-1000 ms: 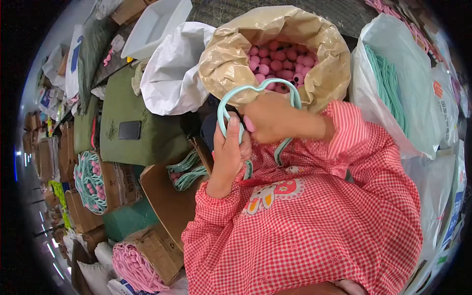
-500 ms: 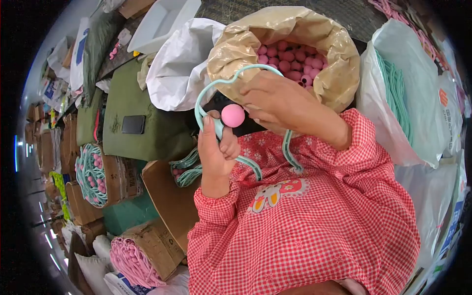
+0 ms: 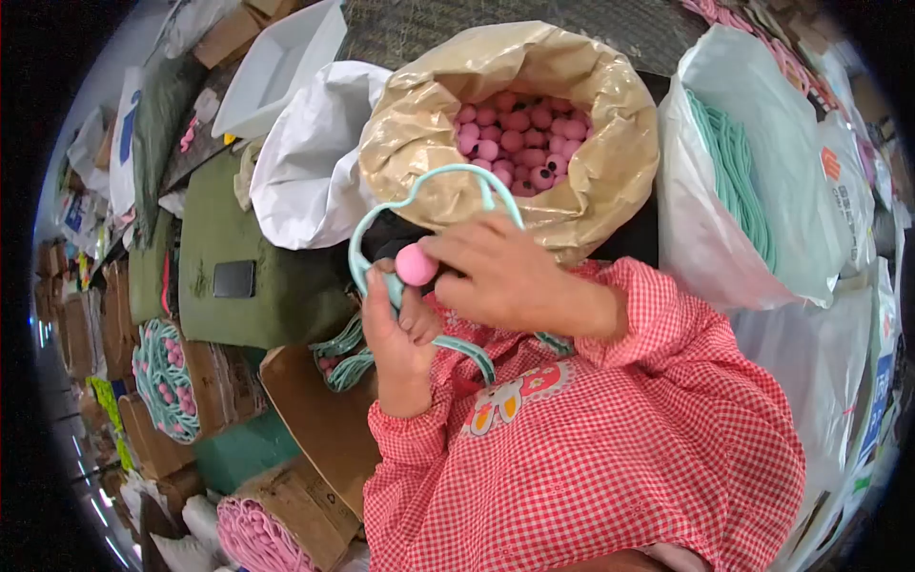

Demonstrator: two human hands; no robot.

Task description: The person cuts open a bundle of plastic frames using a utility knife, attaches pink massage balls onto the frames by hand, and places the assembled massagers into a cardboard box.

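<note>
A mint-green cord [image 3: 370, 225] arches in a loop above both hands, and its lower parts hang over the checked apron. My left hand [image 3: 400, 334] is closed on the cord, thumb pointing up. Beside its fingertips is a pink ball [image 3: 416, 265], touched on its right side by the fingers of my right hand [image 3: 496, 272]. A cord end stands up behind my right hand, whose palm side is hidden. Just beyond the hands, a tan bag [image 3: 410, 124] holds several pink balls [image 3: 515, 141], some with dark holes showing.
White bags stand left [image 3: 310, 172] and right [image 3: 686, 210] of the tan one, the right one holding mint cords [image 3: 729, 172]. A green case [image 3: 205, 296] with a dark phone [image 3: 234, 279], an open cardboard box [image 3: 319, 410] and boxes of corded balls [image 3: 167, 381] are at left.
The pink ball came into view from behind my right hand and now sits at my left fingertips. My right hand moved lower and closer to the ball. The camera view shifted slightly.
</note>
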